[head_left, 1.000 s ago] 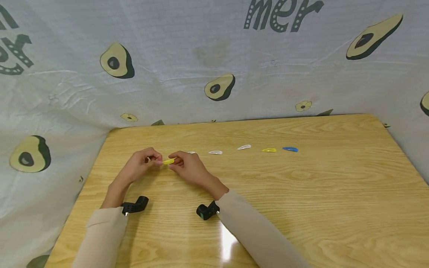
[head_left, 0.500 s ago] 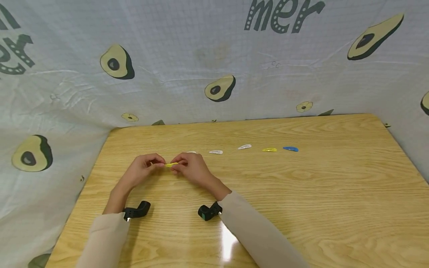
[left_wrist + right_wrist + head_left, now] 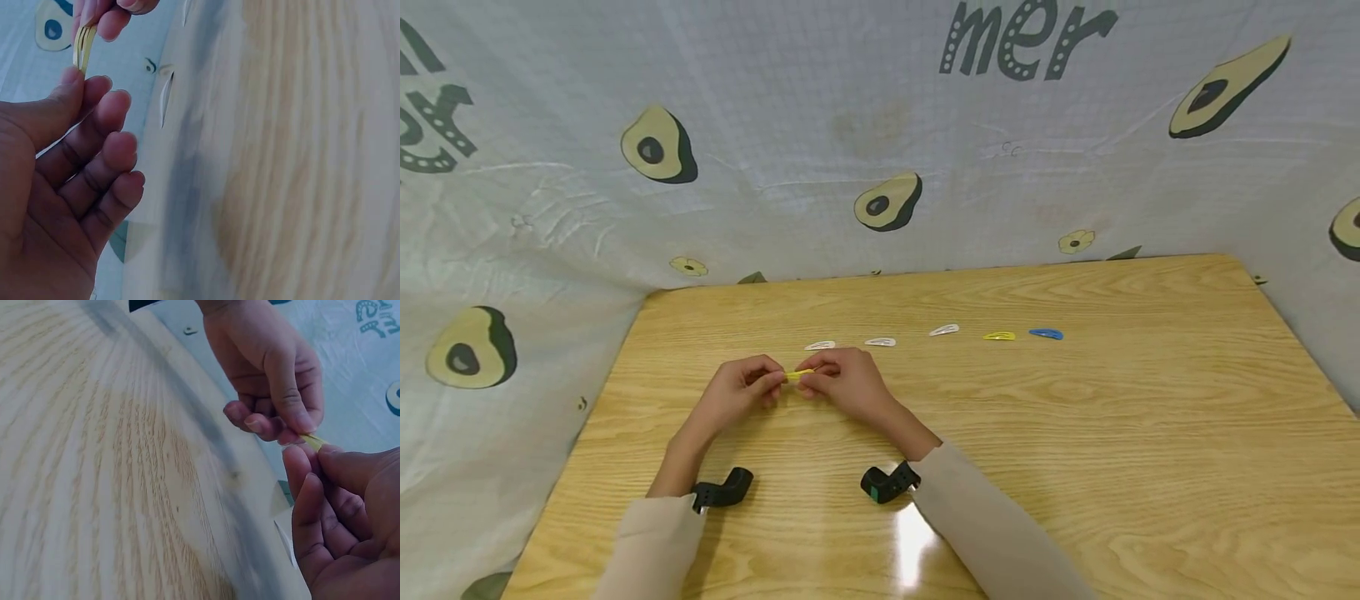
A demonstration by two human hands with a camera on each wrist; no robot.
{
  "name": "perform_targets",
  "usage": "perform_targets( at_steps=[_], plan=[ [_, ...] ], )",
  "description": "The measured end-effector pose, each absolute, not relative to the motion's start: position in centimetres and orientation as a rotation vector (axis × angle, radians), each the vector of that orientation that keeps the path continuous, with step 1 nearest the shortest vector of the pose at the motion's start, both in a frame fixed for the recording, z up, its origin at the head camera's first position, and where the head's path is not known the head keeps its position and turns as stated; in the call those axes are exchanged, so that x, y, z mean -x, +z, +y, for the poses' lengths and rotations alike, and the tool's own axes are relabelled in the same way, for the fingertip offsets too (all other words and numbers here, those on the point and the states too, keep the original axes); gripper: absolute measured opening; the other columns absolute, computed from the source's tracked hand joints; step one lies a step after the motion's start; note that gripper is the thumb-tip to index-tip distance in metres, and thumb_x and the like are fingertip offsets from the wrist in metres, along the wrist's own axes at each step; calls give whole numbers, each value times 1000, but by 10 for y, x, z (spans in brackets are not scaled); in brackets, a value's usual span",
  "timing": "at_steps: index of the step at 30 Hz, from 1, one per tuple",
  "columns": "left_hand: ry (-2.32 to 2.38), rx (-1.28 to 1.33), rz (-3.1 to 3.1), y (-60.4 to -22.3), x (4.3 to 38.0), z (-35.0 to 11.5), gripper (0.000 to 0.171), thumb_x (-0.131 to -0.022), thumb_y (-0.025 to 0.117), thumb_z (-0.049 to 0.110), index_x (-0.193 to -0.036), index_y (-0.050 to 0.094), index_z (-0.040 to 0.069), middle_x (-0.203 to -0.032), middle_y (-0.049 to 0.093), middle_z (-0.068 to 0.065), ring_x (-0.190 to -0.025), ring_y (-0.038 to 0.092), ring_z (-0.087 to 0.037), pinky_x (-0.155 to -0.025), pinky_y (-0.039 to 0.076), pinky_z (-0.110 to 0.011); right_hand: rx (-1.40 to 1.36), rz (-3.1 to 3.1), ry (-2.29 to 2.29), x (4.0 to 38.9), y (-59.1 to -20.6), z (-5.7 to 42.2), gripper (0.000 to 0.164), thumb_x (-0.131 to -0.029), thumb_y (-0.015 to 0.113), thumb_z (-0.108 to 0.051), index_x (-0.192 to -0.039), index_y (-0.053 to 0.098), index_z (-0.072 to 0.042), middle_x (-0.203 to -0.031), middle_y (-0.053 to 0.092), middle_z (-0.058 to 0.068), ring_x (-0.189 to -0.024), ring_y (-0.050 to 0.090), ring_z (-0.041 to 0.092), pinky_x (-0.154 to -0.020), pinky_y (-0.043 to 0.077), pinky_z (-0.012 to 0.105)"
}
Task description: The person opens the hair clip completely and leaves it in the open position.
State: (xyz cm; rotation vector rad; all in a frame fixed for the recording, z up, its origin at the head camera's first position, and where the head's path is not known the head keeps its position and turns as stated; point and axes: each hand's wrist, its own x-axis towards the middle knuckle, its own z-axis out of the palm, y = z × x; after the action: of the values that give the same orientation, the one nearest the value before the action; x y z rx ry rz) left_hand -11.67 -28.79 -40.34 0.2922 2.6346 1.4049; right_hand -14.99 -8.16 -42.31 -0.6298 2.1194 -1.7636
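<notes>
A yellow hair clip (image 3: 797,376) is held level above the table between both hands. My left hand (image 3: 741,392) pinches its left end between thumb and index finger, the other fingers loosely bent. At the other end my right hand (image 3: 853,387) pinches it with thumb and fingertips. The left wrist view shows the clip (image 3: 84,50) edge-on, its narrow bars close together. In the right wrist view only a short stretch of the clip (image 3: 315,442) shows between the fingertips. Just behind the hands lies a white hair clip (image 3: 820,345).
Rightward along the wooden table (image 3: 1075,450) follow a white clip (image 3: 881,342), another white clip (image 3: 944,330), a yellow clip (image 3: 999,336) and a blue clip (image 3: 1047,333). A white avocado-print cloth (image 3: 775,142) hangs behind the table and at both sides.
Both hands have moved slightly right and toward the person with the yellow clip between them. The clip has turned from its flat face to its edge. The leftmost white clip is less covered.
</notes>
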Motion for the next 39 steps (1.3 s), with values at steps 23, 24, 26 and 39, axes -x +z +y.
perform_targets(
  at_steps=[23,24,26,39],
  plan=[
    [1691,-328,2468,-417,100,-225,17,-98,54,5,-94,61,-11,-71,59,-25,-60,54,-40,-54,48,-34,595,2011,-1904,129,-434,-23,17,-93,63,-12,-107,69,-4,-88,72,9,-78,70,20,-72,54,30],
    [1702,-336,2461,-422,101,-224,18,-98,54,6,-94,61,-10,-71,59,-24,-59,54,-39,-54,48,-34,600,2011,-1906,128,-434,-20,17,-93,63,-12,-107,69,-4,-88,72,9,-77,70,20,-72,54,30],
    [1724,-356,2447,-426,101,-219,18,-98,55,9,-94,62,-8,-70,60,-21,-58,55,-35,-54,49,-33,605,2009,-1914,127,-436,-13,19,-93,63,-13,-108,68,-3,-88,72,8,-77,70,18,-72,54,30],
    [1891,-347,2315,-439,97,-181,16,-98,52,3,-94,57,-11,-69,56,-27,-54,52,-33,-50,47,-30,513,1958,-1953,117,-441,19,21,-94,62,-14,-111,66,-2,-92,72,11,-80,70,24,-71,55,33]
  ],
)
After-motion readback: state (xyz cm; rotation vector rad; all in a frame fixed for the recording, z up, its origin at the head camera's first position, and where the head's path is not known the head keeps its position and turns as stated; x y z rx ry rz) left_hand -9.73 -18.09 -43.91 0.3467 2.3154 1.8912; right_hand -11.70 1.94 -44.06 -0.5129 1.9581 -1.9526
